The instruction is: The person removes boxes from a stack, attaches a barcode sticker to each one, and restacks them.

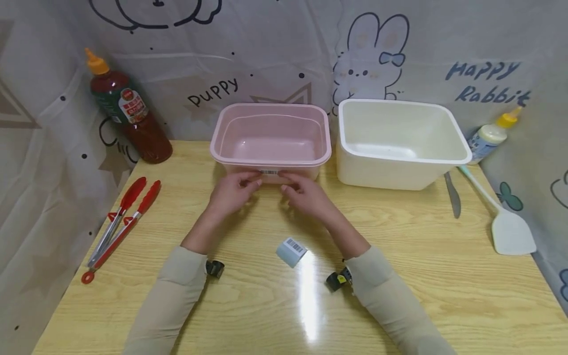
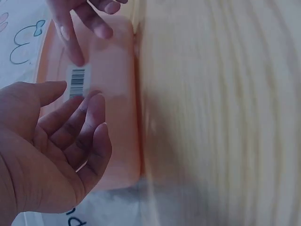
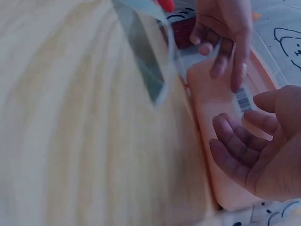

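Note:
A pink plastic bin (image 1: 271,161) stands at the back of the table with a small white barcode label (image 1: 269,172) on its front wall. My left hand (image 1: 233,191) has its index fingertip at the label's left end, the other fingers loosely bent. At the right end, my right hand (image 1: 307,194) does the same with its index finger. In the left wrist view the barcode (image 2: 76,82) lies flat between the two hands' fingers. A small curled bluish paper piece (image 1: 291,252) with a barcode lies on the table between my forearms.
A white bin (image 1: 381,172) stands right of the pink one. Red-handled tongs (image 1: 120,227) and a red sauce bottle (image 1: 128,116) are at left. On the right are a knife (image 1: 453,197), a pale green spatula (image 1: 512,231) and a yellow-capped bottle (image 1: 488,138).

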`<state>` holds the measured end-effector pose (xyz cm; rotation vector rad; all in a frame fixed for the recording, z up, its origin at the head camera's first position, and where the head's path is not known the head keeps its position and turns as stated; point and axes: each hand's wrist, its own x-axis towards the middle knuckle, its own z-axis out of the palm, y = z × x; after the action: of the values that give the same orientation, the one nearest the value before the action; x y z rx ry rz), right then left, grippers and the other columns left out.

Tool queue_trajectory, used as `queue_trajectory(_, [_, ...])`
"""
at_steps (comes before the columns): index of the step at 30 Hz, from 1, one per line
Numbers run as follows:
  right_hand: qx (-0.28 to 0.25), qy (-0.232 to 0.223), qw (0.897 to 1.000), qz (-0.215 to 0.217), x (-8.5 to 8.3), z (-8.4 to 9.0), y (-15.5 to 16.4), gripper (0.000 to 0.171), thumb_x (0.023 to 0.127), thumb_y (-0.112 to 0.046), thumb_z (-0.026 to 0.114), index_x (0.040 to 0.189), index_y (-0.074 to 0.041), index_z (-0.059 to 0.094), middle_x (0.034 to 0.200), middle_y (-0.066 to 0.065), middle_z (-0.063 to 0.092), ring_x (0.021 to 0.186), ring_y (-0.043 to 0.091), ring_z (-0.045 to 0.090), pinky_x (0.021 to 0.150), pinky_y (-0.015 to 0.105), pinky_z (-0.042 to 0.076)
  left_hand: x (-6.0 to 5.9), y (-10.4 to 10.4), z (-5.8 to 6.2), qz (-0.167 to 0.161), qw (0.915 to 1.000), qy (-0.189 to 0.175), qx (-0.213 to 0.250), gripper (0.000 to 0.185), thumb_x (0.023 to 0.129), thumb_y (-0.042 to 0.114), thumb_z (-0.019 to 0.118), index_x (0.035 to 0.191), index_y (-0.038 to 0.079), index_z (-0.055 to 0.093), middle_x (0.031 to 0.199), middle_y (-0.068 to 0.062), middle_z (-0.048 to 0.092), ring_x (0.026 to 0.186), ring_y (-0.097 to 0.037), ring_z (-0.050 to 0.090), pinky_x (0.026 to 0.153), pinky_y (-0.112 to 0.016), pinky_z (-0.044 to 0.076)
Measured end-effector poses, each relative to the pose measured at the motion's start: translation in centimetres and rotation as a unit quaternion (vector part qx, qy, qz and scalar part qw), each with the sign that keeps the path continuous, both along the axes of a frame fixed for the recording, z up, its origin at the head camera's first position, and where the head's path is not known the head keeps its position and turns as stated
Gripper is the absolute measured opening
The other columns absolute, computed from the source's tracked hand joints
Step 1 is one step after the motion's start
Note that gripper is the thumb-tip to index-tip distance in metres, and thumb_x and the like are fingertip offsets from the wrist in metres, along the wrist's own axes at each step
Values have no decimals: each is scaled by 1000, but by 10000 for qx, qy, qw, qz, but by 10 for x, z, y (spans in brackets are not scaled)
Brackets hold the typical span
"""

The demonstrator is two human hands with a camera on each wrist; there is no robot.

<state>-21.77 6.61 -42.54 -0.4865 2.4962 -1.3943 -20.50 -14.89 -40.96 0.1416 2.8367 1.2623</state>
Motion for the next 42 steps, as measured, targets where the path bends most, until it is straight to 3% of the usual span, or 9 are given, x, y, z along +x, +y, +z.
queue_trajectory(5, [41, 97, 9995, 292, -2, 0, -5, 49, 104, -24, 56, 152, -19, 48, 116, 13, 72, 82, 28, 72, 66, 29, 58, -2, 4, 0, -292, 9996, -8, 21, 40, 100, 37, 63, 133, 14, 68, 108, -9, 77, 75, -27, 73, 61, -27, 50])
queue_trajectory(10, [-165, 17, 9998, 52, 0, 1, -3, 46, 103, -24, 56, 149, -18, 52, 112, 16, 73, 81, 29, 72, 67, 33, 58, -1, -4, -2, -62, 9999, -130, 34, 38, 100, 36, 63, 133, 17, 68, 106, -7, 75, 74, -27, 72, 58, -28, 50])
queue_trajectory(17, [-334, -234, 9986, 326, -2, -2, -7, 50, 104, -25, 55, 153, -16, 47, 113, 19, 72, 83, 32, 72, 68, 37, 61, -2, 5, -3, -414, 9990, -168, 2, 40, 100, 37, 62, 134, 15, 67, 99, -10, 76, 72, -27, 72, 56, -27, 49])
queue_trajectory(22, [-483, -229, 9986, 61, -1, -1, 0, 46, 103, -24, 55, 149, -15, 52, 114, 18, 72, 88, 34, 72, 72, 38, 61, 1, -1, -2, -248, 9995, -123, -157, 40, 100, 36, 63, 136, 17, 66, 102, -9, 76, 70, -24, 71, 58, -28, 50])
queue_trajectory(26, [-400, -245, 9987, 175, -1, -5, -2, 47, 103, -22, 55, 150, -14, 50, 112, 19, 72, 85, 30, 72, 70, 34, 60, 0, 0, -5, -404, 9989, -194, -161, 41, 100, 35, 63, 136, 14, 66, 98, -12, 76, 66, -18, 68, 56, -27, 51])
queue_trajectory(29, [-390, -99, 9987, 312, -1, -3, -6, 50, 104, -26, 54, 152, -16, 48, 117, 18, 71, 87, 29, 73, 71, 32, 60, 0, 3, -2, -477, 9986, -167, -127, 43, 100, 39, 62, 136, 16, 66, 104, -9, 76, 70, -18, 70, 66, -31, 54])
queue_trajectory(32, [-512, 13, 9986, 135, 0, -1, -6, 47, 103, -27, 55, 150, -18, 51, 119, 17, 70, 87, 32, 72, 72, 34, 60, 2, 1, 3, -292, 9994, 3, -179, 40, 100, 40, 62, 133, 19, 68, 111, -6, 75, 76, -21, 70, 76, -36, 54])
queue_trajectory(37, [-366, -201, 9990, 144, 1, -3, -6, 48, 104, -23, 56, 151, -17, 49, 113, 19, 72, 86, 30, 72, 70, 34, 60, 2, -1, 2, -292, 9992, -6, -255, 39, 101, 36, 61, 135, 16, 67, 114, -8, 75, 73, -20, 70, 70, -32, 54])
queue_trajectory(42, [-354, 132, 9989, 281, 1, 0, -8, 50, 103, -27, 56, 152, -18, 48, 114, 16, 72, 82, 28, 72, 71, 32, 59, 0, 2, 5, -430, 9990, 94, 91, 41, 101, 37, 61, 135, 15, 67, 118, -8, 74, 76, -25, 71, 68, -29, 52])
